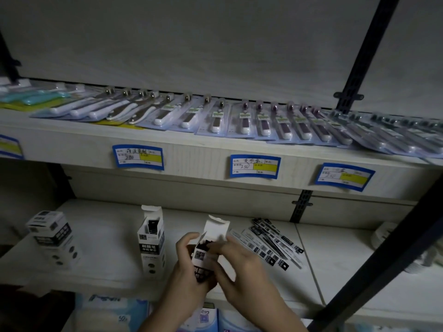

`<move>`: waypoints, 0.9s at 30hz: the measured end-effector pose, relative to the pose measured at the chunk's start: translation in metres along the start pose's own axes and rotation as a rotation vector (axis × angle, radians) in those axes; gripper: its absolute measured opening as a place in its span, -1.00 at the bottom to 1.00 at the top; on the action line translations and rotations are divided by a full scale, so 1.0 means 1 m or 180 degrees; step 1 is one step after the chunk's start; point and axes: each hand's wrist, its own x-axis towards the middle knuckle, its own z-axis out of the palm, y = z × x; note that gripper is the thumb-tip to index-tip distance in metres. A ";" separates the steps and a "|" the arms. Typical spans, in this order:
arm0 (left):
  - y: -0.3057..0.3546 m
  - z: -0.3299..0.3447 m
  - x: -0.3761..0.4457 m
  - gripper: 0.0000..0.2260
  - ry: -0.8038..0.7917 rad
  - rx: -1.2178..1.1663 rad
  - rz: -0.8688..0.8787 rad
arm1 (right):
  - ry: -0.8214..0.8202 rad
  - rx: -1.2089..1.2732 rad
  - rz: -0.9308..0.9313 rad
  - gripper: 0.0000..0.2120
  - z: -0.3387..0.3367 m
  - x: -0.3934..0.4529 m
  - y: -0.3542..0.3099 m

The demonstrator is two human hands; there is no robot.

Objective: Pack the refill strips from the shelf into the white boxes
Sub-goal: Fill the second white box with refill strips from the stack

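Everything here sits around the white box (208, 248) the person holds over the front of the lower shelf (335, 255). Far to its left a closed white box with black print (53, 238) stands on the shelf, and nearer to its left stands an open white box (151, 240), flap up, with dark strips showing inside. The left hand (189, 264) grips the held box from its left side, fingers curled round its body. The box's top flap stands open and dark refill strips show at its mouth. The right hand (236, 264) wraps the box's right side, its fingertips pinching at the strips in the opening. Just right of the box a fan of loose refill strips (268, 243) lies flat on the shelf. Above it, the upper shelf (191, 161) carries rows of blister-packed pens (215, 116) and blue price labels (254, 166).
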 end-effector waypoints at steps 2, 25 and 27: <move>-0.002 0.000 0.002 -0.35 0.0066 -0.0030 0.0085 | 0.0299 0.0066 -0.0090 -0.82 -0.006 -0.003 0.002; -0.002 0.002 0.003 -0.34 0.0074 0.0352 0.0387 | 0.0648 0.0683 0.1016 -0.87 0.002 0.013 0.002; -0.002 0.001 0.004 -0.42 0.0020 0.0313 0.0305 | 0.0744 0.0559 0.0961 -0.83 0.005 0.016 0.002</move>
